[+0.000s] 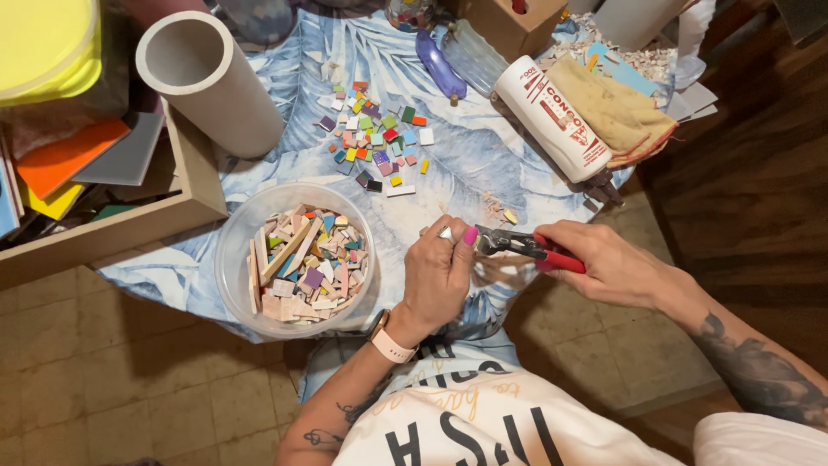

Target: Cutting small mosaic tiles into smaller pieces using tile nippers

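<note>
Nearest the camera, a white shirt with dark lettering (483,427) fills the bottom edge, and two bare forearms reach forward from it over a small table draped in a blue and white leaf-print cloth (470,151).

The left hand (438,274), wearing a pale-strapped wristwatch (388,343), is curled nearly closed, its fingertips pinched together on something small held up to the tool; the piece itself is hidden by the fingers, so its colour and shape cannot be told. The right hand (604,263) is wrapped tight around the red handles of a pair of metal tile nippers (526,246), whose head points left and meets the left fingertips.

Judging by this, the step in hand is nipping a small tile piece into shape. The next move would call for a firm squeeze of the handles, with the left fingers steady and clear of the cutting head.

Just left of the left hand sits a round clear plastic tub of broken tile strips in cream, pink and teal (297,259). Further back on the cloth lies a loose scatter of small coloured square tiles (375,138). Behind those are a wide white plastic pipe section (207,78), a white adhesive tube lying on its side (552,116), a folded tan cloth (617,112) and a wooden tray of coloured sheets (86,168).
</note>
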